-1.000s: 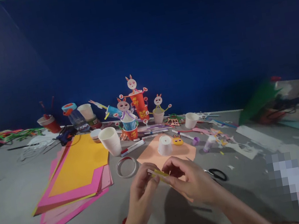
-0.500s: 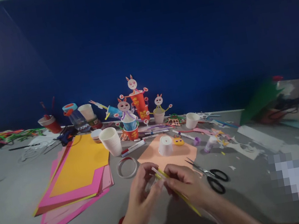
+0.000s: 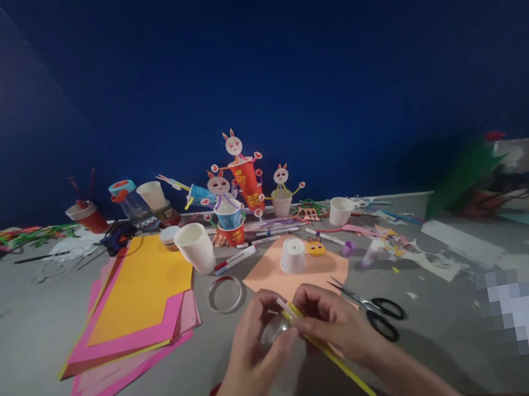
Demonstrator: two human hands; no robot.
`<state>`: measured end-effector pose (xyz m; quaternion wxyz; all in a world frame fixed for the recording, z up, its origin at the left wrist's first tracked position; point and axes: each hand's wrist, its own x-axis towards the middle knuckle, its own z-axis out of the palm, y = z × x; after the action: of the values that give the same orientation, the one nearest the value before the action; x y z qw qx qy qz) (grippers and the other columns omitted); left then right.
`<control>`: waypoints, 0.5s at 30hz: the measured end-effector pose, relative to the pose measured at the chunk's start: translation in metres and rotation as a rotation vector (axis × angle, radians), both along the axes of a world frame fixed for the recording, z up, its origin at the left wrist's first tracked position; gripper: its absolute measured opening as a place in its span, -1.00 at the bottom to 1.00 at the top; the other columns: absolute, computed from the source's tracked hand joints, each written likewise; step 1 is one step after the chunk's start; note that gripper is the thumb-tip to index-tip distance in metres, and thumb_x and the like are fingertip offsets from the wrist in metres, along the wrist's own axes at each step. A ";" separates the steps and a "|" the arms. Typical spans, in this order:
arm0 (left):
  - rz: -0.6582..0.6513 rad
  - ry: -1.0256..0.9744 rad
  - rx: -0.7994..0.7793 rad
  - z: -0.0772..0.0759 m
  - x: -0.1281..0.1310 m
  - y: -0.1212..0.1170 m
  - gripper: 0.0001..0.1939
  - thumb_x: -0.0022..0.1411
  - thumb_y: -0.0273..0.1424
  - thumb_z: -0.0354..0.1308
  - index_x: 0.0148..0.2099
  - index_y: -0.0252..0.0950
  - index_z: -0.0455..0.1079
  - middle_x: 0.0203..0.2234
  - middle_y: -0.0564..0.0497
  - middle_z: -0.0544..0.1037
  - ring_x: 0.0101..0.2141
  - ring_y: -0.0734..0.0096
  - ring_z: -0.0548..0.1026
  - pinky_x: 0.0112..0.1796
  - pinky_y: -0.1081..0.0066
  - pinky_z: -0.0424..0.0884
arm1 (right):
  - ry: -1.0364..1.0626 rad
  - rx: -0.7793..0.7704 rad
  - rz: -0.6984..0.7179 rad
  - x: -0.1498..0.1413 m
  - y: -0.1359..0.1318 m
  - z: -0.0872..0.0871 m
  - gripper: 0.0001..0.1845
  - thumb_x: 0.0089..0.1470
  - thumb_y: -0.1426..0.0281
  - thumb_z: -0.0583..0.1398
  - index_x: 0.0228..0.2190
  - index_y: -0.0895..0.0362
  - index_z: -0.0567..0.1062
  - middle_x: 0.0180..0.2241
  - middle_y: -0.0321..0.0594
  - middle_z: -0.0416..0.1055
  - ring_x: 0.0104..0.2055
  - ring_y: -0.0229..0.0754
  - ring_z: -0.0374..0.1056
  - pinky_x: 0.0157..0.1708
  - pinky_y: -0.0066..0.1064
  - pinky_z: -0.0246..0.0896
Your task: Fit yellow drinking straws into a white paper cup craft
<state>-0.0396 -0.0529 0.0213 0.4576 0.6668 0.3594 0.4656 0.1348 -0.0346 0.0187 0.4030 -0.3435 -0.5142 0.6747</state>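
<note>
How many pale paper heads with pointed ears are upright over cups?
3: highest head over the stacked red paper cups, pinkish head above the blue-and-white paper cup at left, third head above the white paper cup at right. Others may be hidden.

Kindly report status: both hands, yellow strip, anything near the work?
Right hand pinching yellow strip; left hand at its far end. Scissors lying close beside right hand.

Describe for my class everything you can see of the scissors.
The scissors have two black looped handles and slim, metallic-looking blades, slightly parted at the tips. They lie on the grey table, just right of the right hand, which is not holding them. The blades point away and to the left, their tips over the peach paper.
</note>
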 end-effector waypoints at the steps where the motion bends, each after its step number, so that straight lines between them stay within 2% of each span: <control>1: 0.001 -0.027 -0.028 0.000 0.000 -0.001 -0.79 0.34 -0.40 0.12 0.01 -0.14 0.29 -0.17 0.01 0.40 -0.13 0.33 0.43 -0.11 0.41 0.39 | 0.008 0.002 -0.020 0.000 0.000 -0.001 -0.48 -0.08 -0.02 0.36 -0.45 0.11 0.31 -0.58 -0.46 0.22 -0.61 -0.40 0.16 -0.63 -0.58 0.21; 5: -0.037 -0.119 -0.116 0.000 -0.001 -0.005 -0.81 0.31 -0.39 0.15 -0.02 -0.17 0.33 -0.18 0.01 0.42 -0.13 0.33 0.44 -0.07 0.39 0.38 | 0.012 0.028 -0.105 0.001 -0.002 -0.002 -0.47 -0.08 -0.03 0.38 -0.46 0.13 0.33 -0.57 -0.42 0.28 -0.60 -0.39 0.21 -0.61 -0.58 0.22; 9: -0.073 -0.276 -0.278 0.002 -0.001 -0.004 -0.79 0.27 -0.37 0.16 -0.03 -0.21 0.37 -0.20 -0.03 0.47 -0.15 0.29 0.44 -0.17 0.40 0.39 | 0.030 0.049 -0.131 0.002 -0.003 -0.005 -0.48 -0.06 -0.01 0.38 -0.46 0.13 0.32 -0.54 -0.40 0.31 -0.59 -0.39 0.25 -0.58 -0.56 0.24; 13: -0.006 -0.263 -0.349 0.006 0.001 0.002 -0.78 0.18 -0.47 0.17 -0.10 -0.24 0.43 -0.22 -0.03 0.50 -0.18 0.30 0.44 -0.19 0.42 0.36 | 0.029 0.042 -0.133 0.002 -0.002 -0.013 -0.51 -0.08 0.04 0.40 -0.46 0.13 0.33 -0.55 -0.42 0.29 -0.60 -0.39 0.21 -0.58 -0.55 0.20; 15: -0.009 -0.222 -0.337 0.007 0.003 0.006 -0.88 0.21 -0.43 0.16 -0.17 -0.27 0.43 -0.32 0.00 0.47 -0.27 0.35 0.41 -0.25 0.44 0.34 | 0.015 0.030 -0.124 0.001 -0.001 -0.014 -0.50 -0.09 0.03 0.40 -0.45 0.12 0.34 -0.55 -0.43 0.28 -0.58 -0.38 0.20 -0.57 -0.53 0.19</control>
<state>-0.0369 -0.0471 0.0282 0.6016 0.5270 0.3765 0.4675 0.1355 -0.0361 0.0047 0.4528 -0.3635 -0.4990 0.6433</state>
